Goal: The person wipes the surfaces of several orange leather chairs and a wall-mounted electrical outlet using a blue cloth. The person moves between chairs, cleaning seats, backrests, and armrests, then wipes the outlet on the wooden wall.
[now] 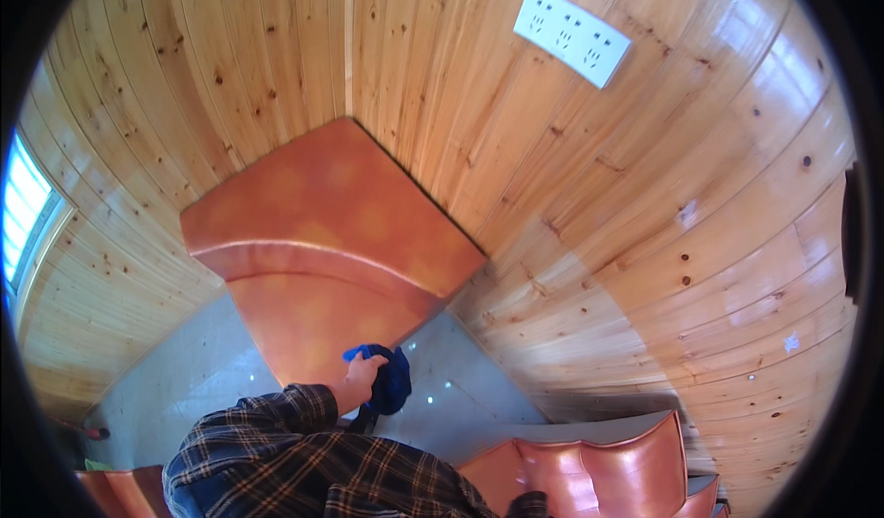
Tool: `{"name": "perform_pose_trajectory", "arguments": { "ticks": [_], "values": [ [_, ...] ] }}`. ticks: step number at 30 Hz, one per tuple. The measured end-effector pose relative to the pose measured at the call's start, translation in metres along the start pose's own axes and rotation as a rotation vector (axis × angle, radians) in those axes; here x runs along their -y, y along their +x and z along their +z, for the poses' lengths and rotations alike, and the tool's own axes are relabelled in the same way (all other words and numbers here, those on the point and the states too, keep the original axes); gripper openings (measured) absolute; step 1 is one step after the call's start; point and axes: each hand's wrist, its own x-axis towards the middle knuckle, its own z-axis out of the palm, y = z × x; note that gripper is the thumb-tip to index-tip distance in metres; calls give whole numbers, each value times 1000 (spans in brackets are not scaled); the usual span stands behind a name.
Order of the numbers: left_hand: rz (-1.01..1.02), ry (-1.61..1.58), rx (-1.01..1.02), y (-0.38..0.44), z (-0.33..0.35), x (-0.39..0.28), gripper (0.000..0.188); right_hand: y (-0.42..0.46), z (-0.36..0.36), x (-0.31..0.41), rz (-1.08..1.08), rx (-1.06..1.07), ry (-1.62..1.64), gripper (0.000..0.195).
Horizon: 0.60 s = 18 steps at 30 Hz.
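My left hand [361,378] grips a crumpled dark blue cloth [391,384] with a brighter blue edge, close to the front of a corner seat. This corner seat [321,311], in glossy orange-brown leather or leather-like covering, fits into the angle of two wooden walls. Its raised backrest [331,186] has a flat, wide top and a curved front edge. I cannot tell whether the cloth touches the seat. At the bottom right a dark plaid cuff [530,503] shows; my right hand itself is out of view.
Knotty pine panelling [276,55] covers both walls. A white socket panel [572,36] is on the right wall. A tufted orange-brown seat section [601,469] lies at the lower right, another piece [128,490] at the lower left. The grey floor [456,380] has light specks. A bright window [26,207] is far left.
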Motion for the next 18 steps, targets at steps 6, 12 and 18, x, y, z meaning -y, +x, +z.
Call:
{"name": "perform_pose_trajectory", "arguments": {
  "ticks": [6,12,18],
  "values": [
    [256,275,575,-15,11,11,52,-155,202,175,-298,554,238,47],
    [516,621,977,-65,54,-13,42,-188,204,254,-439,657,386,38],
    [685,48,907,-111,83,-82,36,-167,150,308,-577,373,420,29]
  ]
}}
